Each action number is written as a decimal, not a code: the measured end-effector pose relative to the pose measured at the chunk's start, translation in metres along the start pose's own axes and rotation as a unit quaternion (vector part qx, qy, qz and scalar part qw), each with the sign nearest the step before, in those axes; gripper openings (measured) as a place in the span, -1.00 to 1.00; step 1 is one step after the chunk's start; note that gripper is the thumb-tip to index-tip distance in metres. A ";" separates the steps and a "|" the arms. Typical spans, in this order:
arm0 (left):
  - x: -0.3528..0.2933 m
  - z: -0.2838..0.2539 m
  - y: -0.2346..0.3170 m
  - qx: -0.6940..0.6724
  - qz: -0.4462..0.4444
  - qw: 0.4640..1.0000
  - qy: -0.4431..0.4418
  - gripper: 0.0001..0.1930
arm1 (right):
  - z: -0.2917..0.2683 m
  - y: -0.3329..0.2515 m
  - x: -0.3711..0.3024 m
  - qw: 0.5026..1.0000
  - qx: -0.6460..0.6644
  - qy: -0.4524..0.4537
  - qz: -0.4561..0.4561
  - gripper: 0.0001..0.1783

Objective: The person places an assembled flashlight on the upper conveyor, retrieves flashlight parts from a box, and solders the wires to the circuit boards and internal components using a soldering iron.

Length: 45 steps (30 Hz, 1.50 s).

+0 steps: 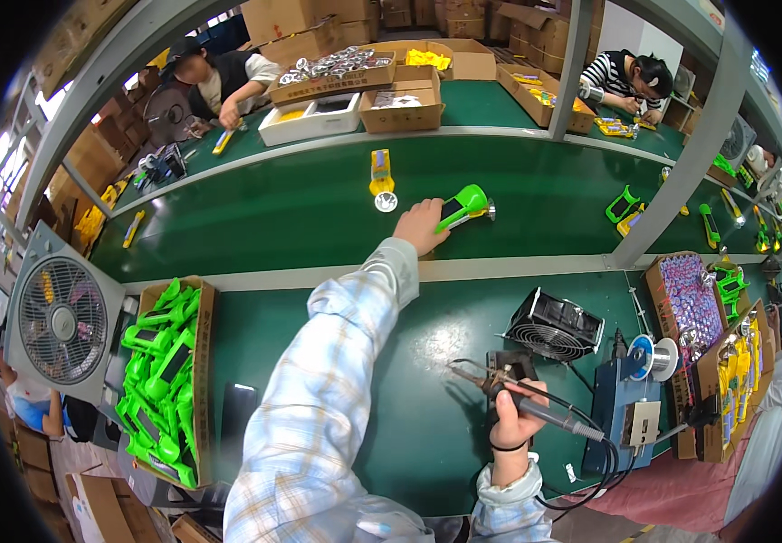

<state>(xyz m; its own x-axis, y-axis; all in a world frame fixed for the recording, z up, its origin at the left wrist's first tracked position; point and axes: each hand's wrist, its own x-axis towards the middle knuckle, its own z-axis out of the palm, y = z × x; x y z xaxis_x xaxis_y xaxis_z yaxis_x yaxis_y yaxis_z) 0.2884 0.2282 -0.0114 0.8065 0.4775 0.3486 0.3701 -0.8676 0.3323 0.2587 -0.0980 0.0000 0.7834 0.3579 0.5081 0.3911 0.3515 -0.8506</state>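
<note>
My left hand (421,225) reaches across to the green belt, its fingers closed on the near end of a bright green plastic housing (469,201) with a dark panel. Some yellow and a round silver tip show at the housing's far end. A yellow part (380,167) with a round silver reflector lies on the belt just beyond that hand. My right hand (516,418) grips a soldering iron (536,409) by its dark handle, over the green bench. Its tip points left, close to a small dark stand (510,366) that the hand and iron partly hide.
A box of green housings (194,389) and a grey fan (56,317) stand left, a phone (239,407) beside them. At right are a black fan (556,326), a blue soldering station (622,407), a solder spool (658,357) and part boxes (681,308). Two people work across the belt.
</note>
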 end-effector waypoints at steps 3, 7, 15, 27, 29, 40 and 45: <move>0.019 0.023 -0.002 0.046 -0.020 0.997 -0.057 -0.49 | -0.003 0.006 0.000 0.999 -0.045 -0.029 0.005 -0.81; 0.027 0.029 -0.008 0.039 -0.040 0.996 -0.069 -0.49 | 0.000 0.005 0.005 0.995 -0.073 -0.059 -0.015 -0.81; 0.081 -0.006 -0.071 0.076 -0.276 0.934 0.213 -0.24 | 0.002 0.002 0.005 0.988 -0.128 -0.088 0.000 -0.77; 0.059 0.010 -0.130 -0.027 -0.374 0.919 0.121 -0.42 | 0.003 0.005 -0.003 0.983 -0.126 -0.136 0.017 -0.78; 0.025 -0.018 -0.117 -0.031 -0.277 0.953 0.117 -0.44 | 0.005 0.005 -0.007 0.993 -0.067 -0.094 -0.007 -0.78; -0.205 -0.209 0.018 -0.226 -0.056 0.943 -0.239 -0.45 | -0.004 -0.005 -0.009 0.996 0.082 0.040 0.003 -0.82; -0.279 -0.146 0.055 -0.273 0.045 0.923 -0.266 -0.47 | -0.001 -0.021 -0.001 0.944 0.318 0.069 0.063 -0.83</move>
<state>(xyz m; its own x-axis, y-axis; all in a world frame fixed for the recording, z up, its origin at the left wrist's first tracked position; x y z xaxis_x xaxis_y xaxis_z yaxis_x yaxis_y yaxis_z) 0.0161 0.0677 0.0374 0.9888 0.1450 -0.0355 0.1201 -0.6313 0.7661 0.2505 -0.1065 0.0175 0.8772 0.3303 0.3485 -0.0433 0.7773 -0.6277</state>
